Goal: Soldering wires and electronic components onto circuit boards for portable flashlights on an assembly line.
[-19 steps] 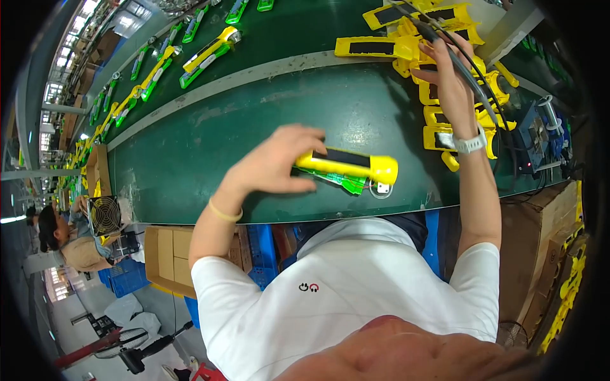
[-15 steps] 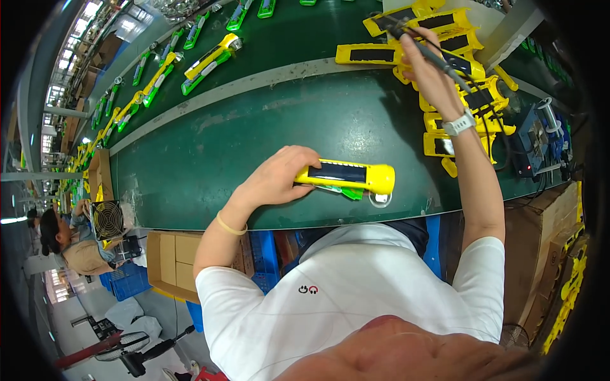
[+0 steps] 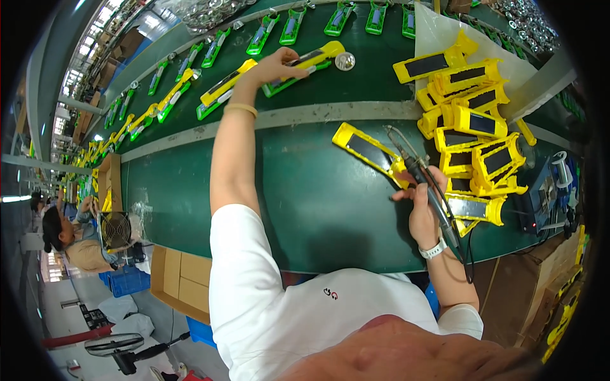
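Note:
Reaching over the far belt, my left hand (image 3: 277, 68) is closed around a yellow-and-green flashlight body (image 3: 321, 56). A round silvery reflector (image 3: 345, 61) lies beside that body's head. My right hand (image 3: 424, 206) grips a dark soldering iron (image 3: 427, 181), its tip angled up and away from me, its cable hanging past the wrist. At the same fingers is a yellow casing half (image 3: 356, 143) with a dark solar panel, extending up and left above the table. How the fingers share the iron and the casing is partly hidden.
Several yellow casings (image 3: 473, 124) are heaped at the right, by a blue soldering station (image 3: 537, 197) with a solder spool (image 3: 559, 166). Green flashlight halves (image 3: 259, 35) line the far belt. A metal strip (image 3: 356, 113) divides belt and green table (image 3: 305, 190). A co-worker (image 3: 79, 235) sits far left.
My left hand moved from the near table edge out to the far belt with the flashlight. My right hand left the heap and came nearer, bringing a yellow casing along with the soldering iron.

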`<state>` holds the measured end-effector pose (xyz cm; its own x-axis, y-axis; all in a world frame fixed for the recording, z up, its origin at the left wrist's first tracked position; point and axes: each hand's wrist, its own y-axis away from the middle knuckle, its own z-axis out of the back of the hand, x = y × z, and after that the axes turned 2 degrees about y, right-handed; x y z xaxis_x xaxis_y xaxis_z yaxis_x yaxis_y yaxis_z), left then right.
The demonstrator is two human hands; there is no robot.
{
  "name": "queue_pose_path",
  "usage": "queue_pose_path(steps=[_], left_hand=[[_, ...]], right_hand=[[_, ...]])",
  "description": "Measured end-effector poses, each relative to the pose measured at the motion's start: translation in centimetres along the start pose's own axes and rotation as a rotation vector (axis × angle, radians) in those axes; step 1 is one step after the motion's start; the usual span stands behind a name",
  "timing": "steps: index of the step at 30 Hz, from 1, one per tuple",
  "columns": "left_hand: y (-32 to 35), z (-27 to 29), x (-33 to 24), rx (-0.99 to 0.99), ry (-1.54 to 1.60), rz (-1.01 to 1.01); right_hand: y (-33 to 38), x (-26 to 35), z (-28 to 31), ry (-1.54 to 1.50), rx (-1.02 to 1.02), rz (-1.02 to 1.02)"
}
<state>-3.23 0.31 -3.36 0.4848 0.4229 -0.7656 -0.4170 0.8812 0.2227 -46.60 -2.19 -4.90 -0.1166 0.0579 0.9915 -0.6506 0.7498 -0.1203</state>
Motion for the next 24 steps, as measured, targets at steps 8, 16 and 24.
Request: queue_pose_path(steps=[8,16,24], left_hand=[[-11.1,1.5,1.3,-0.627,-0.653,0.255],[-4.7,3.3,0.5,-0.665,-0.590,0.038],[19.0,-5.8,-1.0,0.168,0.160,-0.365]], right_hand=[[-1.2,-0.9,-0.3,-0.043,-0.020,-0.059],[-0.8,-1.1,-0.3,-0.053,0.077,-0.014],[-2.0,-1.2,0.7,-0.224,-0.028,-0.188]])
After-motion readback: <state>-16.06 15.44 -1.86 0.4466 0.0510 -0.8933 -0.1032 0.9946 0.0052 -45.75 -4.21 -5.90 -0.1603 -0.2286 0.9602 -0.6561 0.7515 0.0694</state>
